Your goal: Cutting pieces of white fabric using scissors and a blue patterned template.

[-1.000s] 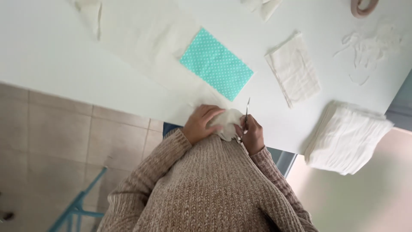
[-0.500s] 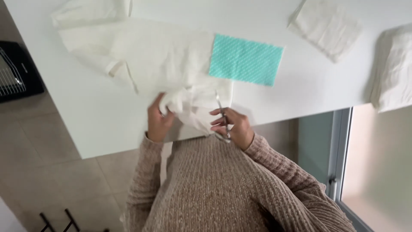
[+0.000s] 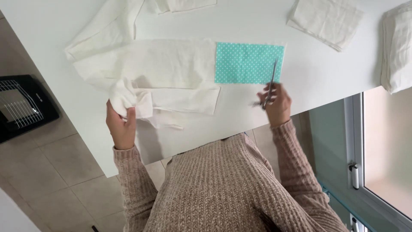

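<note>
My left hand (image 3: 121, 125) grips a bunched corner of a long cream fabric piece (image 3: 150, 71) spread over the white table (image 3: 309, 86). A teal polka-dot fabric rectangle (image 3: 246, 63) lies at the cream piece's right end. My right hand (image 3: 277, 103) holds a pair of scissors (image 3: 271, 81), blades pointing away from me along the teal piece's right edge. A narrow cream strip (image 3: 189, 100) lies below the main piece, between my hands.
A folded cream cloth square (image 3: 326, 19) lies at the far right, and a thick stack of white cloth (image 3: 397, 47) sits at the table's right edge. A black heater (image 3: 21, 105) stands on the tiled floor at left. A window frame (image 3: 360, 172) is at the right.
My hands have moved apart: the left pulled the bunched cream fabric to the left, the right carried the scissors to the right of the teal piece. The view also shifted.
</note>
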